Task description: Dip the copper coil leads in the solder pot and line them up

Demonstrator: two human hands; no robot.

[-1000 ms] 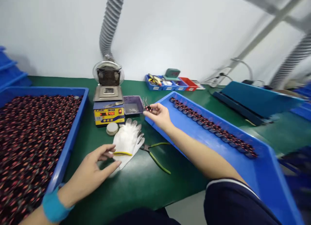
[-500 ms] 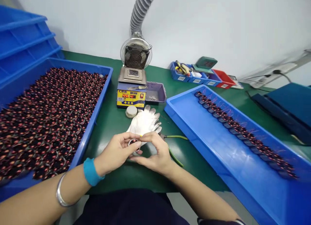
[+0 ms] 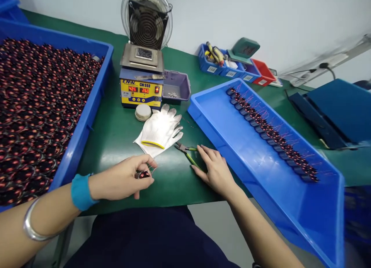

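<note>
Between the thumb and fingers of my left hand (image 3: 123, 179) is a small black coil part (image 3: 143, 175) with reddish copper windings. Thin wires stick out from it to the right. My right hand (image 3: 218, 173) lies low over the table with its fingers stretched and apart. Its fingertips are at the green handles of a pair of wire cutters (image 3: 189, 158), whose jaws point up and left. A pair of white work gloves (image 3: 160, 129) with a yellow-edged cuff lies just beyond the cutters and my left hand.
At left, a blue tray (image 3: 87, 125) is filled with similar coil parts. Another blue tray (image 3: 261, 183) at right holds a row of them. Behind stand a yellow-fronted solder pot (image 3: 141, 92), a round tin (image 3: 143, 112), a purple bin (image 3: 185, 86) and a fan (image 3: 147, 26).
My right hand has left the coil part and moved right to the cutters. My left hand keeps the part and has shifted left. The view has tilted down.
</note>
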